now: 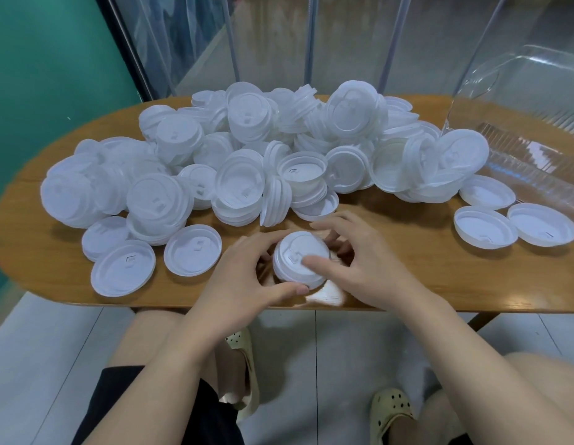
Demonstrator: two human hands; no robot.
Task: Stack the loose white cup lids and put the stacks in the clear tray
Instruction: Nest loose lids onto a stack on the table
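Teal wall panelling [38,91] bounds the scene on the left; beside it, clear hanging plastic strips [273,36] form the backdrop behind an oval, glossy brown wooden table [423,277]. A large pile of loose white plastic cup lids [247,149] covers the left and centre of the tabletop, some lids lying flat and others tipped on edge. At the near-left edge of the pile, two single white lids [123,272] [192,250] lie flat, just beside each other. At the near centre of the table, the left hand [244,277] curls its fingers and thumb round the left side of a short stack of white lids [300,260] that rests on the tabletop — dome side up. The right hand [359,264] cups the stack from the right, with its thumb laid across the top lid and its fingers bent round the far rim. Further right, three more white lids [486,231] lie flat and open side up near the table edge. A clear ribbed plastic tray [536,149] occupies the far right of the table — one lid touches its near wall. Below the table, pale yellow perforated clogs [395,412] rest on a light tiled floor [54,332].
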